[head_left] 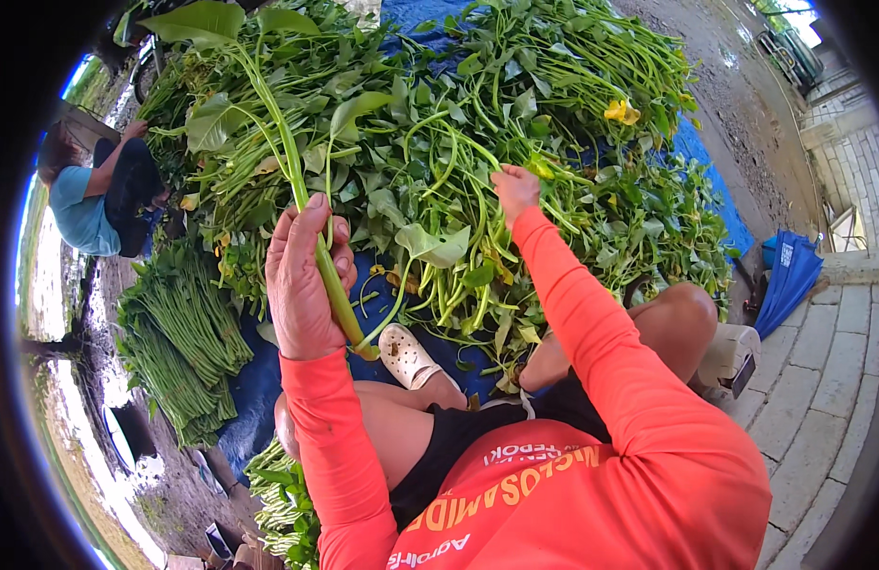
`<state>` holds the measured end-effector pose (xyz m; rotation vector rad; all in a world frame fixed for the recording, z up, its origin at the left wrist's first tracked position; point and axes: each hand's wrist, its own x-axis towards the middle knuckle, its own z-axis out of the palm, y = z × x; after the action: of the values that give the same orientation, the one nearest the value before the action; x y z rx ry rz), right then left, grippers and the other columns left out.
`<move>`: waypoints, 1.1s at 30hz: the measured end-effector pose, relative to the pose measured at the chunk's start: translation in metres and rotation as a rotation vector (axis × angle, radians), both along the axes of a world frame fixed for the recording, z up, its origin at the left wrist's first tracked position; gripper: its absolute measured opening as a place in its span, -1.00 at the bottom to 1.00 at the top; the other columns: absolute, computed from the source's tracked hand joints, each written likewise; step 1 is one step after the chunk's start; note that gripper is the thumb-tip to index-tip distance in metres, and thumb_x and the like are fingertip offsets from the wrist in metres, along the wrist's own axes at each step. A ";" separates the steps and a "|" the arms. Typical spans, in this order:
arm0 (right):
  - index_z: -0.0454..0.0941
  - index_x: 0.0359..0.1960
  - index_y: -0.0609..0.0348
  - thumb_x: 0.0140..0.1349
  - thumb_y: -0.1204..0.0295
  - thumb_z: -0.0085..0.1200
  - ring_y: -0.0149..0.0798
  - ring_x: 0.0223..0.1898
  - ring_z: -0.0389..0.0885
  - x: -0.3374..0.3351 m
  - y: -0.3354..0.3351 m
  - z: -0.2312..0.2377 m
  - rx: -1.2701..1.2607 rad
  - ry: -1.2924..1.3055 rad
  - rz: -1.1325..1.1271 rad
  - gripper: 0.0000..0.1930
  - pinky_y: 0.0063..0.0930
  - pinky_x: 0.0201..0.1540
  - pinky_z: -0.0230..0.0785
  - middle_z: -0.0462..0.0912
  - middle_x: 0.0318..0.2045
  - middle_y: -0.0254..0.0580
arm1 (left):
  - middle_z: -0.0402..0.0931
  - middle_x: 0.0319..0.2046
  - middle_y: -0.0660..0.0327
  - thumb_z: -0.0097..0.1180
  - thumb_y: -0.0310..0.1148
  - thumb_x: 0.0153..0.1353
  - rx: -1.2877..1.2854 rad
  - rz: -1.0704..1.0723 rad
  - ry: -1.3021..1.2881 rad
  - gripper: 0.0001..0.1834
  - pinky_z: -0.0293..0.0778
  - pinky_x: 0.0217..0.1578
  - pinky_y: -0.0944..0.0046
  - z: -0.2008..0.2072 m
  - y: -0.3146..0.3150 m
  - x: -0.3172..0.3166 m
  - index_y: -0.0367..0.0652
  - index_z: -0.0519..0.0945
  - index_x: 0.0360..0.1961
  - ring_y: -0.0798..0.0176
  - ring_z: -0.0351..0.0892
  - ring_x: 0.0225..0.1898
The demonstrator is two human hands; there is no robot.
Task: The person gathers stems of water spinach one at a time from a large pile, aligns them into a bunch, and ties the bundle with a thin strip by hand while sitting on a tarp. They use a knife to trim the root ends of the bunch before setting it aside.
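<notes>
My left hand (302,280) is raised and closed around a few long green stalks (285,152) with broad leaves at their far ends. My right hand (513,190) reaches forward into the big loose heap of leafy green stalks (477,123) and pinches a stem there. The heap lies on a blue tarp (259,375) in front of my knees. Both arms wear orange sleeves.
Bundled stalks (178,337) lie stacked at the left on the tarp, more by my left knee (283,508). Another person (97,195) in a blue shirt crouches at the far left. A folded blue umbrella (789,280) and paving stones (829,380) are at the right. Wet muddy ground surrounds.
</notes>
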<state>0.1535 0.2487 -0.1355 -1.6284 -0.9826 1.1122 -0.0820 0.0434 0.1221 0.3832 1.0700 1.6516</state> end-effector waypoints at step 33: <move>0.72 -0.04 0.40 0.23 0.49 0.28 -0.41 -0.28 0.68 0.148 -0.160 0.210 0.253 0.440 0.062 -0.71 -0.55 -0.14 0.46 0.77 -0.30 -0.15 | 0.57 -0.45 0.32 0.30 -0.06 0.44 -0.074 -0.139 0.179 -0.69 0.30 -0.69 0.51 -0.025 0.002 0.067 0.01 0.52 -0.31 0.50 0.43 -0.63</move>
<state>0.3020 0.0887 0.0744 -1.0949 -0.8440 1.2628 -0.0146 0.0458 0.0970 0.5527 1.2065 1.4706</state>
